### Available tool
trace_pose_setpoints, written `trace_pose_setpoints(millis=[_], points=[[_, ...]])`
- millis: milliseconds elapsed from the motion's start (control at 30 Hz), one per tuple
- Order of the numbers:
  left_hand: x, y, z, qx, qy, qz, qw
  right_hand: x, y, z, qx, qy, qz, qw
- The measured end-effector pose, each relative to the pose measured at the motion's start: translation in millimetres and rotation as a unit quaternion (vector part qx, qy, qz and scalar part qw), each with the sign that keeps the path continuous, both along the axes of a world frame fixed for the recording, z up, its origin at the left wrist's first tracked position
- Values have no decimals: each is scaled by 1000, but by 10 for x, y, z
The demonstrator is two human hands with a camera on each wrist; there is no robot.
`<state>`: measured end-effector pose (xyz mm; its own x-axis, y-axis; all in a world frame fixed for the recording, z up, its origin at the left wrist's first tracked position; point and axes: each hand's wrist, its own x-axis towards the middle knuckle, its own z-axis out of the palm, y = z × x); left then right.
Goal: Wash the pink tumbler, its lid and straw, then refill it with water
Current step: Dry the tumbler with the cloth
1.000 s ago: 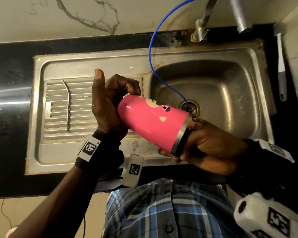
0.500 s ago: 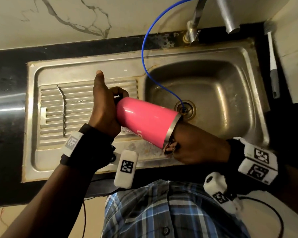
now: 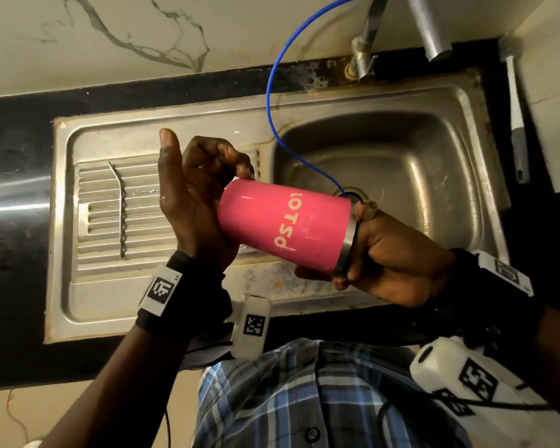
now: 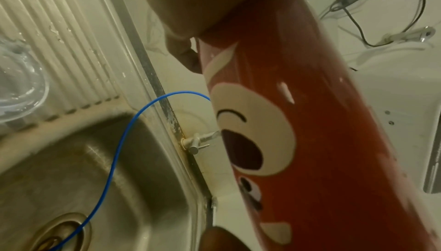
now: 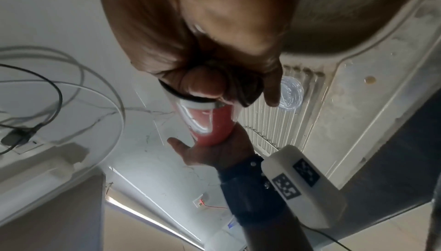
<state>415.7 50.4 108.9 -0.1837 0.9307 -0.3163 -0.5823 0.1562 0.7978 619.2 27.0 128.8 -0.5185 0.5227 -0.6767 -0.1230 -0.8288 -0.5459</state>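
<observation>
Glossy pink steel-rimmed tumbler (image 3: 283, 226) held sideways at frame centre above the steel sink (image 3: 466, 101). Left hand (image 3: 194, 202) cupping its base; right hand (image 3: 392, 253) curled at the rim, fingers seemingly inside. Best scrubbed while turning steadily, mouth kept over the basin.

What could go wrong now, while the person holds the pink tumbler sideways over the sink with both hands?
1. The tumbler may slip: the left hand only cups its base, and the right hand has fingers inside the mouth.
2. If it drops, it could hit the sink or snag the blue tube.
3. The metal straw lies loose on the drainboard and an elbow could knock it.
</observation>
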Motion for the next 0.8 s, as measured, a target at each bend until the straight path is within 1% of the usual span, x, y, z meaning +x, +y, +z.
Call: trace_pose_setpoints(millis=[100,133,167,200,233,267,300,333,367,400,433,467,500,533,567,600,633,667,700,733,767,800], points=[[16,40,-21,-64,21,-6,998,6,15,-90,23,-3,24,999],[6,56,-47,-91,30,-11,995,-4,16,-97,49,-24,31,998],[-10,65,-76,-125,40,-23,991,-10,3,-138,96,-57,41,993],[-35,70,-116,-165,51,-39,984,-28,-2,-113,152,-83,71,982],[-55,68,-150,-205,58,-57,975,-62,9,-104,208,-111,113,965],[-72,67,-177,-237,64,-73,967,-71,-7,-52,259,-140,177,939],[-79,64,-187,-254,68,-83,961,-58,-14,-26,299,-141,211,920],[-74,64,-188,-257,70,-85,960,-43,-7,-3,330,-145,238,902],[-58,56,-176,-247,71,-77,963,-38,43,-8,284,-141,218,923],[-35,44,-162,-229,71,-60,969,-20,75,-5,231,-151,212,937],[-12,30,-149,-204,69,-38,976,-5,85,-26,163,-84,203,962],[9,23,-146,-172,58,-14,983,-9,76,-40,131,29,159,978],[27,27,-142,-132,37,6,991,-1,49,-128,74,75,70,992],[31,39,-136,-90,15,20,996,-3,29,-160,47,53,20,997],[29,53,-126,-57,1,25,998,-14,15,-204,46,-6,21,999],[24,67,-114,-35,-5,23,999,-42,-6,-174,50,-29,25,998],[14,80,-104,-28,-7,16,999,-56,-12,-190,61,-30,49,996],[2,93,-98,-34,-10,7,999,-75,-45,-162,73,-46,63,994],[-4,97,-83,-47,-7,-3,999,-46,-61,-177,100,-82,94,987],[-9,106,-70,-66,2,-13,998,-33,-63,-139,139,-128,115,975],[-14,125,-65,-88,18,-24,996,1,-31,-145,200,-168,139,955],[-18,144,-66,-114,35,-36,992,26,-5,-134,274,-190,170,927]])
